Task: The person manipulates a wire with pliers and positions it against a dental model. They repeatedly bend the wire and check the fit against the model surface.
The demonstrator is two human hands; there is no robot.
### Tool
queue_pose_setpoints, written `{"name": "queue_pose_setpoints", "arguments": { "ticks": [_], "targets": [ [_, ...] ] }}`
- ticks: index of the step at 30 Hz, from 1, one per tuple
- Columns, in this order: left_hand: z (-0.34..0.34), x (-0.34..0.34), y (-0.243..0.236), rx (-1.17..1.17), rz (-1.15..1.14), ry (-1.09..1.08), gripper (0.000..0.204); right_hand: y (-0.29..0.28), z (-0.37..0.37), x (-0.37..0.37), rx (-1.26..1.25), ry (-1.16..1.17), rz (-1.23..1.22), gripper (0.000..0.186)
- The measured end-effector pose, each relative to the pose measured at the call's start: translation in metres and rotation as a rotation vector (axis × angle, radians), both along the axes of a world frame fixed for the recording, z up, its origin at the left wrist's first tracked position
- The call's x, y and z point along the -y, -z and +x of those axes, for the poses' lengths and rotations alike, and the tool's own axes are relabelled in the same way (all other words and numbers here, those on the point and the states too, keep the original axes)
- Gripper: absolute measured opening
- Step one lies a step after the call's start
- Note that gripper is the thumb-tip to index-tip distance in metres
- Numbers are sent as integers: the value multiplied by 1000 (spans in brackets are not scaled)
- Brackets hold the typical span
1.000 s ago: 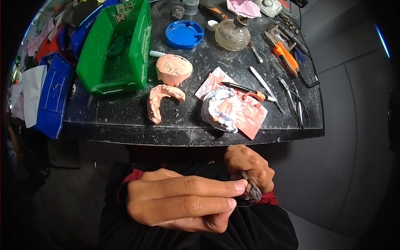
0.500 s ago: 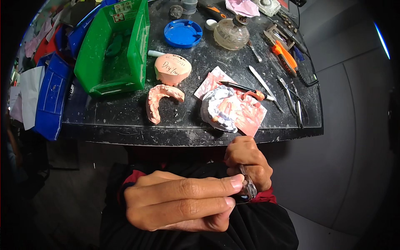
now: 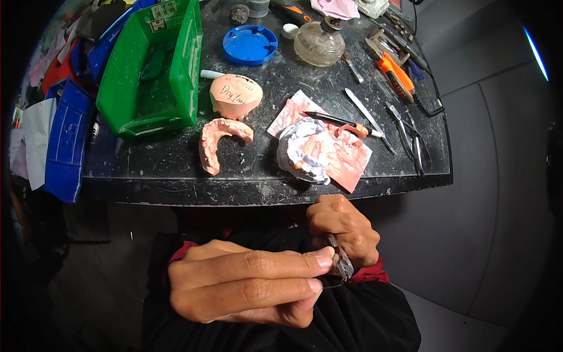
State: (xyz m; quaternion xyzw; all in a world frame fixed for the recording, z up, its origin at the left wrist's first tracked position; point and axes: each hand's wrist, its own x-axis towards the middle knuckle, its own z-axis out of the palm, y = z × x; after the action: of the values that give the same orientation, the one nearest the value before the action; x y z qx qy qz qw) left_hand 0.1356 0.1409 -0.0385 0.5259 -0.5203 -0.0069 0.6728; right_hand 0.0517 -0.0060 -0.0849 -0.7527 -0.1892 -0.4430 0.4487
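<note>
Over my lap, my left hand (image 3: pixel 252 284) is closed in a pinch on a thin metal wire (image 3: pixel 333 286). Only a short length of this wire shows beyond the fingertips. My right hand (image 3: pixel 346 226) is wrapped round a pair of pliers, its fist just past the left fingertips. The dark metal head of the pliers (image 3: pixel 342 265) sticks out toward me, and the wire runs to its jaws. The handles are hidden in the fist. Ahead of both hands, on the bench, a white plaster dental model (image 3: pixel 293 149) rests on a pink wax sheet (image 3: pixel 352 167).
A pink arch-shaped cast (image 3: pixel 214 144) and a pink model base (image 3: pixel 237 97) lie left of the white model. Behind them stand a green bin (image 3: pixel 187 88), a blue lid (image 3: pixel 251 46) and a glass burner (image 3: pixel 319 47). Orange-handled pliers (image 3: pixel 396 76) and metal pliers (image 3: pixel 406 135) lie right.
Both hands have shifted very slightly left in view, as has the bench. The pinch on the wire and the grip on the pliers look the same.
</note>
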Motion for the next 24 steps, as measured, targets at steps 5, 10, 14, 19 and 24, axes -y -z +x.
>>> {"name": "queue_pose_setpoints", "arguments": {
  "ticks": [5,10,14,19,24],
  "targets": [
    [0,0,0,-13,-8,-7,16,-5,2,3,-28,-57,-62,24],
    [3,0,1,-12,-19,1,16,0,0,1,-44,-54,-23,30],
    [4,5,4,-26,-17,-41,16,-11,-5,2,-236,50,-52,39],
    [8,8,8,-20,-65,-79,15,-16,-18,21,-227,317,8,29],
    [4,12,15,-89,-72,-145,17,-39,-30,79,-644,982,-360,11]
  ]
}}
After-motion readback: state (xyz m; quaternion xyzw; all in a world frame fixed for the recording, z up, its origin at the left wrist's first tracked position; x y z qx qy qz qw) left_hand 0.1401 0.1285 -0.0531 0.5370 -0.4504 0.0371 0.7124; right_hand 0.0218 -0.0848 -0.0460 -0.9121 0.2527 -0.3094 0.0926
